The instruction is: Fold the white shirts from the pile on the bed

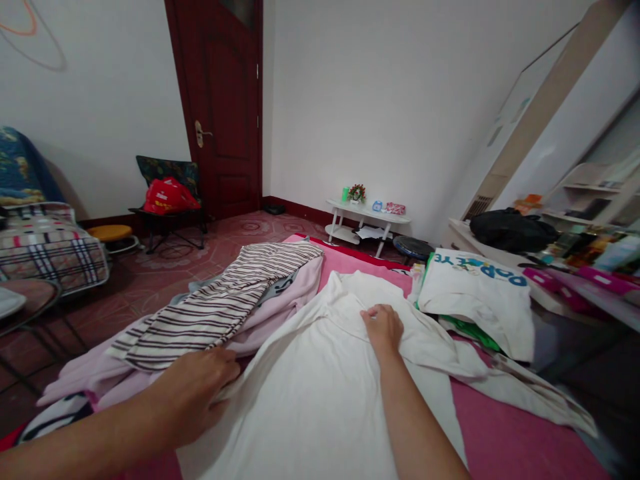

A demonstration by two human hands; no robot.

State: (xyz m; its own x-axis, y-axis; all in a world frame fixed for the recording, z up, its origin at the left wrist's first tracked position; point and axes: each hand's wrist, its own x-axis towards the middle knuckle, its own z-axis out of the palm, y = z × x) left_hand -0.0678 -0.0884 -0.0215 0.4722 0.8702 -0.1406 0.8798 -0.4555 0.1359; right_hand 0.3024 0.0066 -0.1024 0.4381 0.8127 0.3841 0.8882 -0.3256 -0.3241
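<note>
A white long-sleeved shirt [305, 400] lies spread over the pink bed cover [500, 427], one sleeve stretched out to the right. My left hand [200, 387] is closed on the shirt's left edge, lifting the cloth a little. Near the shirt's upper part, my right hand [383, 327] has its fingers curled and pinched on the fabric. Just beyond my left hand lies a black-and-white striped garment [200, 320], on top of pink clothing [300, 293]. A white shirt with coloured lettering [475, 287] rests folded at the right, over something green.
A low white table [370, 212] with small items stands by the far wall. A red bag [170, 196] sits on a folding chair near the dark red door [225, 100]. At right, a black bag [513, 230] lies on a cluttered desk beside the bed.
</note>
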